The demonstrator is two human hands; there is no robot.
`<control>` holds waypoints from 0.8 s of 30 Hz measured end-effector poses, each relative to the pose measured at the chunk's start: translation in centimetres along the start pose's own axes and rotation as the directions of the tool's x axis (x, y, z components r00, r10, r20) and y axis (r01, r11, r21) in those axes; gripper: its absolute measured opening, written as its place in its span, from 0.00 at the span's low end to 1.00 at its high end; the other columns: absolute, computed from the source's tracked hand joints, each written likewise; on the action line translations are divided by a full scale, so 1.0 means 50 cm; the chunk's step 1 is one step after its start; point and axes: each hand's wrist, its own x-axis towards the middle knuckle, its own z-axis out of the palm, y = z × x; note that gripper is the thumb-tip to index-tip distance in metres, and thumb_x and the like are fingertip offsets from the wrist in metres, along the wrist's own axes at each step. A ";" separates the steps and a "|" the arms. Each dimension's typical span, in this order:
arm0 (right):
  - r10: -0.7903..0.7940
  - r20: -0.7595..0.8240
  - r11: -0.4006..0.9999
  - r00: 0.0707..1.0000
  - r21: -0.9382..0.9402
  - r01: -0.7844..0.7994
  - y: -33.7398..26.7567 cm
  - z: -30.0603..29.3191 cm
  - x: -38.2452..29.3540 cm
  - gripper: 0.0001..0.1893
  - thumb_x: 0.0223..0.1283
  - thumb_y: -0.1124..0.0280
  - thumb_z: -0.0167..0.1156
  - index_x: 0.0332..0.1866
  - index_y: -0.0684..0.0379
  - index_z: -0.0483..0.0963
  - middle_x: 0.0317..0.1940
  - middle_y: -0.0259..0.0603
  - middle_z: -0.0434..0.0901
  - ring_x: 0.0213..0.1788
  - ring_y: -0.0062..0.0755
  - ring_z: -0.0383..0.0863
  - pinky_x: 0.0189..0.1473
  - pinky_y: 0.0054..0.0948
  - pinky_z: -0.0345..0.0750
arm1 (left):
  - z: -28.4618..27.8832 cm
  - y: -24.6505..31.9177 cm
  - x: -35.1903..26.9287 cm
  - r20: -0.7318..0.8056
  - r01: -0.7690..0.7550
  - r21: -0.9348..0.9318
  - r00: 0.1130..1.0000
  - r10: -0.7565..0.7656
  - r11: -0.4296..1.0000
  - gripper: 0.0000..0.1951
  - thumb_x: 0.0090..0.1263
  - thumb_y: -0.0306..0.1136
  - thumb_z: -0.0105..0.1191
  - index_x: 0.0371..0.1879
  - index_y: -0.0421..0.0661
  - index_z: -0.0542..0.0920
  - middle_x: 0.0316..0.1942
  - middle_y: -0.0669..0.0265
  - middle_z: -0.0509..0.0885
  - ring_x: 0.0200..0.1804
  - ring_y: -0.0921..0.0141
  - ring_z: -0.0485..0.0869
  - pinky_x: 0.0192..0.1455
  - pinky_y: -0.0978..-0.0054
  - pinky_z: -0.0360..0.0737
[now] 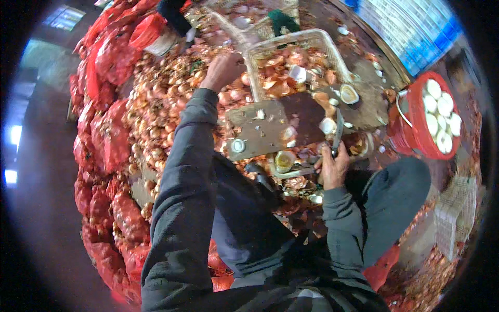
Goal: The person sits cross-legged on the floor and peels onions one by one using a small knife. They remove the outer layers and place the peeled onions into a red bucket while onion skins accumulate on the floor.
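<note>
My right hand (pixel 334 165) grips a knife (pixel 339 126) by its handle, the blade pointing away from me. My left hand (pixel 225 71) is stretched out over a heap of unpeeled onions (pixel 171 97), beside the near left corner of a plastic crate (pixel 253 80) filled with onion skins. Its fingers are curled and blurred; whether they hold an onion is hidden. Between my hands a wooden board (pixel 253 121) lies across the near side of the crate, with skin scraps and a small white round piece (pixel 238 146) on it.
At the right stands a red bucket (pixel 419 117) of peeled white onions. Red mesh sacks (pixel 113 136) line the left side. A co-worker's dark sleeve (pixel 174 17) and green-gloved hand (pixel 282 22) are at the top. A pale crate (pixel 455 214) lies at the lower right.
</note>
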 end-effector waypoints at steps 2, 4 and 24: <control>-0.034 0.065 0.998 0.997 -0.047 0.037 -0.001 0.017 0.000 0.15 0.76 0.71 0.59 0.62 0.64 0.73 0.29 0.37 0.80 0.19 0.23 0.77 0.20 0.27 0.75 | -0.053 -0.101 -0.048 -0.027 0.127 -0.040 0.991 -0.128 0.991 0.14 0.64 0.43 0.59 0.35 0.44 0.87 0.31 0.48 0.87 0.37 0.47 0.87 0.42 0.51 0.82; -0.057 0.097 0.993 0.994 -0.095 0.067 0.002 0.041 0.010 0.17 0.76 0.71 0.60 0.64 0.64 0.73 0.30 0.37 0.80 0.19 0.23 0.78 0.20 0.27 0.75 | -0.037 -0.185 -0.150 -0.106 0.170 -0.124 0.977 -0.183 0.978 0.11 0.66 0.38 0.56 0.31 0.44 0.86 0.28 0.49 0.85 0.34 0.48 0.86 0.40 0.49 0.81; -0.021 0.029 0.959 0.999 -0.283 0.028 0.025 0.147 0.098 0.13 0.76 0.72 0.59 0.60 0.61 0.70 0.27 0.38 0.78 0.13 0.26 0.77 0.13 0.26 0.74 | 0.465 -0.398 -0.676 -0.210 0.702 0.177 0.711 -0.671 0.689 0.30 0.66 0.41 0.68 0.65 0.45 0.75 0.58 0.47 0.79 0.62 0.49 0.77 0.61 0.53 0.79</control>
